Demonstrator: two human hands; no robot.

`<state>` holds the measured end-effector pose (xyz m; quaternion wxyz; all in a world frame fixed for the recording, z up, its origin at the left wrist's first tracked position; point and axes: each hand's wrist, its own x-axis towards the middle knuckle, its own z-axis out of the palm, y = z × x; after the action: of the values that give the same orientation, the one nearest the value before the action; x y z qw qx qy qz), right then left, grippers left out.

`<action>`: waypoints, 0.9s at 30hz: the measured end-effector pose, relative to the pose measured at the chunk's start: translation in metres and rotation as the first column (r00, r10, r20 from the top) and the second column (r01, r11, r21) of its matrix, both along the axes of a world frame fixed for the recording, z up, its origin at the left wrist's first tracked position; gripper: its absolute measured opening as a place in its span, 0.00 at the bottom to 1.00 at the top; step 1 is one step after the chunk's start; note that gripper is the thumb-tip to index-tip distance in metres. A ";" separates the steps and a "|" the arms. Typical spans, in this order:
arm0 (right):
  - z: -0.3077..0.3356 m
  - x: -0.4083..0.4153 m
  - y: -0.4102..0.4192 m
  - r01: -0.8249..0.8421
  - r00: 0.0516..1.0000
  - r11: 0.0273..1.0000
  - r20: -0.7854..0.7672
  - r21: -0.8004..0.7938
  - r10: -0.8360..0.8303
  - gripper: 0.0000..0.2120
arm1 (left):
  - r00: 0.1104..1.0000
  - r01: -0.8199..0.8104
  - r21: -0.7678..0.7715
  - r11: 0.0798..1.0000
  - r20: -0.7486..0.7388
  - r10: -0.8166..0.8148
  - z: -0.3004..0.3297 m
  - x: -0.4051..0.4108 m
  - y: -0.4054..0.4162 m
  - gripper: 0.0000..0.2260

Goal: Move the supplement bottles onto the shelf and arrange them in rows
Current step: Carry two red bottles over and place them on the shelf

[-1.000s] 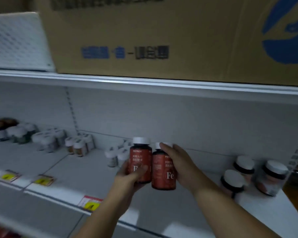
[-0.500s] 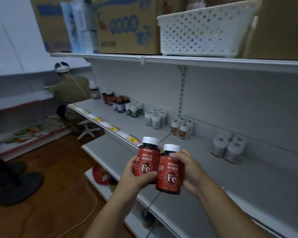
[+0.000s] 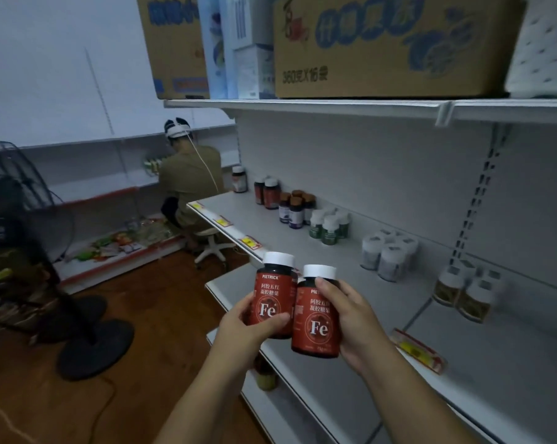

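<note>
Left hand (image 3: 250, 325): wrapped round the left red bottle (image 3: 274, 298), thumb across the label.
Right hand (image 3: 351, 318): clasping the right red bottle (image 3: 316, 318), fingers over the cap's shoulder.
Bottles: upright, touching side by side, held in the air just in front of the shelf (image 3: 351, 283) (white caps, "Fe" on both).
Shelf: small clusters along the back, among them green-labelled bottles (image 3: 330, 225) and white bottles (image 3: 387, 254) further right.
Far left: a seated person (image 3: 190, 184) faces another rack.
</note>
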<state>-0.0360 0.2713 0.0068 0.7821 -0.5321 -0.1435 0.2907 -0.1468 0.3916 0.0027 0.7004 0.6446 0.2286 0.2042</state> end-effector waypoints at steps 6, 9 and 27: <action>0.016 0.075 0.108 -0.031 0.999 1.000 0.017 0.006 0.031 0.15 | 0.998 -0.035 0.048 0.998 -0.056 0.038 0.018 0.056 0.102 0.21; 0.025 0.101 0.157 -0.024 0.999 1.000 0.026 0.006 0.024 0.21 | 0.997 -0.057 0.077 0.995 -0.056 0.061 0.024 0.077 0.148 0.24; -0.041 0.289 0.428 0.477 0.849 0.815 0.410 -0.328 -0.333 0.16 | 0.949 0.278 0.259 0.925 -0.225 -0.222 -0.038 0.344 0.475 0.27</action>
<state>0.2530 0.6990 -0.0345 0.6581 -0.7463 -0.0897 0.0442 0.1977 0.8662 -0.0350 0.5943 0.7801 0.1782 0.0808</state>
